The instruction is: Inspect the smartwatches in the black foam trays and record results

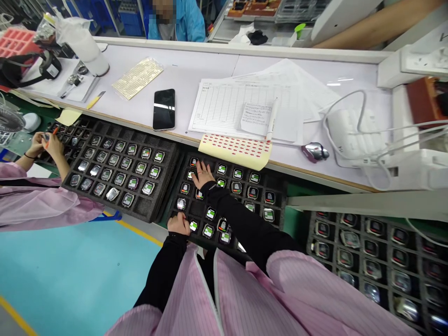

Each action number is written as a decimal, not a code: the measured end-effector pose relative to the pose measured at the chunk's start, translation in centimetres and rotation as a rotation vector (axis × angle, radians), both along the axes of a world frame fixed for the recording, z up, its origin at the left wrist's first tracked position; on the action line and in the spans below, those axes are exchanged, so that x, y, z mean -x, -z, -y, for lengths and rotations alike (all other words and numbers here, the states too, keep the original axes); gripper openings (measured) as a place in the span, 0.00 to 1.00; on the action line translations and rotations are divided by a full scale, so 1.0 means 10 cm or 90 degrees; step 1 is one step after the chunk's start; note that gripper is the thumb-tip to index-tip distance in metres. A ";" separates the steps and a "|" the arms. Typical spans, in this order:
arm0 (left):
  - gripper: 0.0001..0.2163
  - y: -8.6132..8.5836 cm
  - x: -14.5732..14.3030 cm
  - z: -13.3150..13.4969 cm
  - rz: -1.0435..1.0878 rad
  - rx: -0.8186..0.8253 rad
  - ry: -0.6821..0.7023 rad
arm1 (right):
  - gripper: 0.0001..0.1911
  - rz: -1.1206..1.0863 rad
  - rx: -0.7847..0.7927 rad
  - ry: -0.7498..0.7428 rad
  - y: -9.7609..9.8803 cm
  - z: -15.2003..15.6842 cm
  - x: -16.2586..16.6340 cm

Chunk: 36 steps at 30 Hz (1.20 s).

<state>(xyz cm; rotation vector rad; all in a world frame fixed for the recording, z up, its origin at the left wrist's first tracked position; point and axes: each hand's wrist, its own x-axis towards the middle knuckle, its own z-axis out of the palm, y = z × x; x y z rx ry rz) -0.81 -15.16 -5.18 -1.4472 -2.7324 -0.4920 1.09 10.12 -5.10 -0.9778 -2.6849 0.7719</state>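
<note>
A black foam tray (276, 186) in front of me holds several small devices with lit screens, one per pocket. My right hand (202, 175) reaches to the tray's far left, fingers spread and resting on the devices there. At the tray's near left edge my left hand (178, 224) is curled beside a device with a green-and-white screen (193, 226); what it holds, if anything, is hidden. A sheet of red dot stickers (236, 149) hangs over the shelf edge just above the tray.
A second foam tray (164, 186) of devices lies to the left, where another person's hands (45, 142) work. More devices fill a tray (374, 252) at the right. The white shelf carries a phone (164, 109), paper forms (238, 109), a mouse (315, 151) and cables.
</note>
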 end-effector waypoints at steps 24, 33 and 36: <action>0.08 0.07 0.01 0.02 0.025 0.033 0.000 | 0.38 -0.012 0.006 -0.077 -0.16 1.65 -1.01; 0.20 0.09 0.02 0.04 0.014 0.007 0.016 | 0.43 -0.024 -0.016 0.009 -0.23 1.51 -0.95; 0.23 0.07 0.02 0.05 -0.003 0.016 0.018 | 0.43 -0.002 -0.022 0.034 -0.19 1.41 -0.89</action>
